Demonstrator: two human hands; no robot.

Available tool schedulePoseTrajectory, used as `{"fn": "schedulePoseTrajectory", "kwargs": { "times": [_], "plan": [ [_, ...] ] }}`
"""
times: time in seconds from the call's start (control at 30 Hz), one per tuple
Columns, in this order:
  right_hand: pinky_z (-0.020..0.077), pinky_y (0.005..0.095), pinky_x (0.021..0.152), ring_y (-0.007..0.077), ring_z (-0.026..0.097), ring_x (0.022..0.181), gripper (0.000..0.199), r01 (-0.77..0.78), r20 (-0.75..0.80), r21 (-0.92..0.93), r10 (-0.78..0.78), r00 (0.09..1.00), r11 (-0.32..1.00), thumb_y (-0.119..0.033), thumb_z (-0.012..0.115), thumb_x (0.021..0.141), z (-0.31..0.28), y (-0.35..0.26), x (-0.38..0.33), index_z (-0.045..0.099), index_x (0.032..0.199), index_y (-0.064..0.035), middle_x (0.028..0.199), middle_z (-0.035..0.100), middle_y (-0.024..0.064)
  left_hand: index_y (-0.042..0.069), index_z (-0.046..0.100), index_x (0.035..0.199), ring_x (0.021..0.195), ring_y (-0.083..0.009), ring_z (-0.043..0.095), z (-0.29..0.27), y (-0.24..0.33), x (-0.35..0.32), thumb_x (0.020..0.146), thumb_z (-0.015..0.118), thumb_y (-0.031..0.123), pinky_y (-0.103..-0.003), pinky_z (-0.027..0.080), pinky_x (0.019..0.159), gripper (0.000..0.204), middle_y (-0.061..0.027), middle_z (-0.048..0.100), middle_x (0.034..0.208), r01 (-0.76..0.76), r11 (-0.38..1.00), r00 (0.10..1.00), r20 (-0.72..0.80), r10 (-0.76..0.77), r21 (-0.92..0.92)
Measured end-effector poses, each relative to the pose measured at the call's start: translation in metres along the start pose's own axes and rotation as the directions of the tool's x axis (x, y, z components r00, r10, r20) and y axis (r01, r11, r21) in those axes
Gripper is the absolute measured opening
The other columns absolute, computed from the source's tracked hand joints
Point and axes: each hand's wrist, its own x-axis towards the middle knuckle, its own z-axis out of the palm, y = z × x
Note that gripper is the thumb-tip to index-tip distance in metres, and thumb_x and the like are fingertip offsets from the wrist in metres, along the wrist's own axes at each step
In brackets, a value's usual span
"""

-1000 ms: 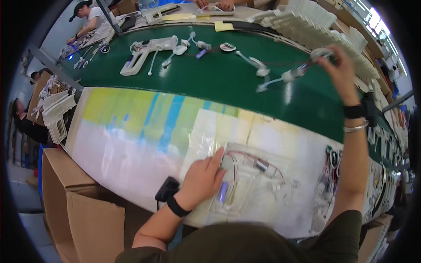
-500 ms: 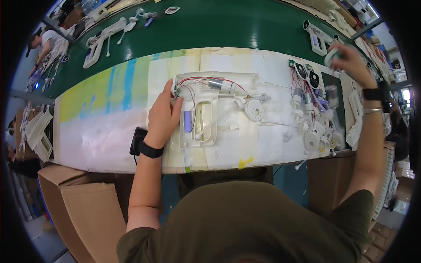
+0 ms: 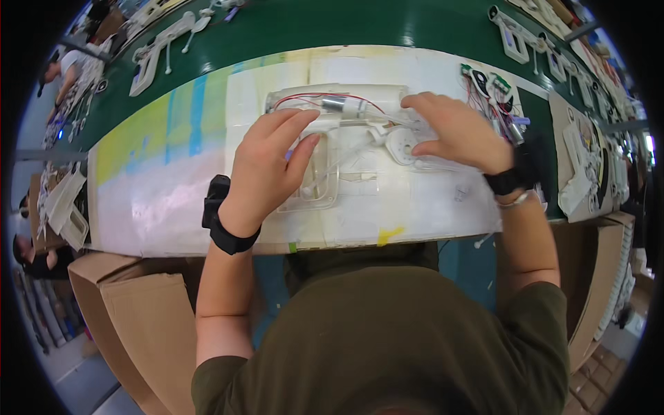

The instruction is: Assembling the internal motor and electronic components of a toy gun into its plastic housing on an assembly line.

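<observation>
Overlapping the white housing point(image 3: 385, 95), the left hand point(image 3: 266, 162) partly hides its handle point(image 3: 335, 166).

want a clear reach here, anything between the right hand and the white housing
Nothing visible stands between the right hand and the white housing: the hand is at the housing's right end, though contact is unclear. A round white part lies by the thumb, nearer the person's body.

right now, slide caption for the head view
Left hand and right hand at an open white plastic housing with silver motor, red wires
</observation>
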Motion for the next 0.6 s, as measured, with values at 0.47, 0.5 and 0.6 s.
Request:
{"fn": "schedulePoseTrajectory", "kwargs": {
  "times": [0.47, 0.5, 0.6],
  "plan": [
    [0.0478, 0.0315, 0.073, 0.0267, 0.058, 0.082, 0.043, -0.071, -0.394, 0.35, 0.215, 0.894, 0.934, -0.019, 0.074, 0.068, 0.023, -0.017, -0.033, 0.052, 0.101, -0.0005, 0.094, 0.057, 0.0147, 0.001, 0.059, 0.095, 0.074, -0.0223, 0.058, 0.049, 0.021, 0.055, 0.082, 0.056, 0.009, -0.031, 0.046, 0.066, 0.016, -0.0099, 0.061, 0.081, 0.016, 0.991, 0.942, 0.336, 0.03, -0.134],
    [0.047, 0.0344, 0.077, 0.0303, 0.055, 0.092, 0.042, -0.039, -0.325, 0.298, 0.139, 0.936, 0.954, -0.019, 0.072, 0.069, 0.036, -0.024, -0.033, 0.052, 0.101, 0.0, 0.1, 0.055, 0.0174, 0.0, 0.059, 0.093, 0.072, -0.0188, 0.058, 0.045, 0.017, 0.055, 0.084, 0.055, 0.009, -0.029, 0.046, 0.065, 0.014, -0.009, 0.061, 0.079, 0.17, 0.959, 0.933, 0.351, -0.083, -0.225],
    [0.0461, 0.0372, 0.081, 0.0348, 0.052, 0.097, 0.039, -0.167, -0.366, 0.061, 0.177, 0.913, 0.984, -0.018, 0.068, 0.073, 0.07, -0.037, -0.031, 0.052, 0.103, 0.0013, 0.104, 0.053, 0.0202, 0.0, 0.059, 0.092, 0.07, -0.0136, 0.058, 0.043, 0.014, 0.061, 0.085, 0.055, 0.009, -0.025, 0.044, 0.063, 0.012, -0.0071, 0.061, 0.076, 0.121, 0.928, 0.941, 0.338, 0.005, -0.351]
  ]
}}
